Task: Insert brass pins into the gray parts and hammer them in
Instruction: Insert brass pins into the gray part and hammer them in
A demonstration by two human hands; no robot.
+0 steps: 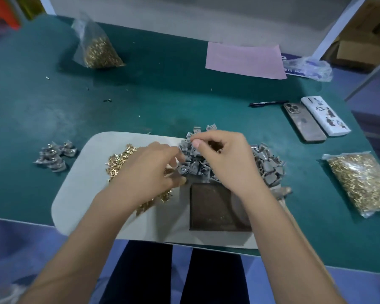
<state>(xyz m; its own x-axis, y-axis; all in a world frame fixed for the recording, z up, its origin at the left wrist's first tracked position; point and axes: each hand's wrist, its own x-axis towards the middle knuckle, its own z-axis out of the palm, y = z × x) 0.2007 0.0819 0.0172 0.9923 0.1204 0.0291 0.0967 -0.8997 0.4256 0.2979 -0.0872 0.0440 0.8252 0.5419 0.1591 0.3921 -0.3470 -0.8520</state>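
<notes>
Dark metal block [215, 207] nearest on grey mat [79, 194] | left hand [149, 170] fingers curled over brass pins [119, 160], grip unclear | right hand [226, 159] pinching something small above gray parts [270, 165] pile on worktop [162, 95]

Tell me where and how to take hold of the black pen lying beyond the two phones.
Pinch the black pen around the middle of its slim barrel, coming straight down from above. It lies flat on the green table mat, running left to right, so only the top and long sides are open. The brown-backed phone sits close to its right end, so stay toward the middle or left. The right hand is on that side.
</notes>
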